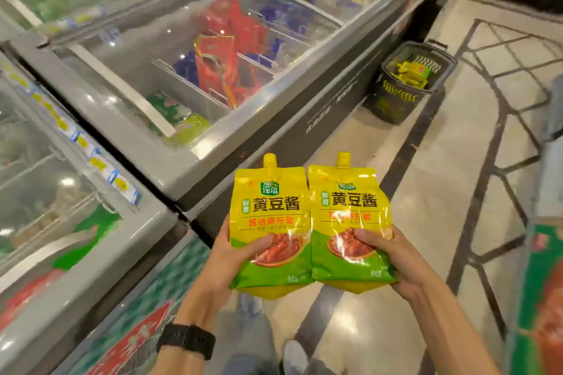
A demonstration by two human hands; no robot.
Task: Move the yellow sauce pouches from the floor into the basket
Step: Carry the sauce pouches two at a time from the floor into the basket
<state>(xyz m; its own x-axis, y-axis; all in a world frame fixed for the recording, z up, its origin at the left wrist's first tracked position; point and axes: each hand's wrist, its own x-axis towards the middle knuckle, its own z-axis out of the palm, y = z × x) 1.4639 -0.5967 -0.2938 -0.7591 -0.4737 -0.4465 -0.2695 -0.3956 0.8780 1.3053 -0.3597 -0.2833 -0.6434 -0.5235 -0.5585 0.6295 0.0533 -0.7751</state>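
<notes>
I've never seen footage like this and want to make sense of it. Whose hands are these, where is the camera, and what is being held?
There is no machine here, only a person working with bare hands. The single picture comes from a camera worn on their head, looking forward and down, so you see the arms as they do.

The left hand, with a black watch on its wrist, grips the left pouch. The right hand grips the right pouch. Both pouches are yellow sauce packs with spouts on top, held upright side by side.

Ahead, a dark basket stands on the floor against a freezer. It already holds more yellow packs. The glass-topped freezer contains packaged goods.
</notes>
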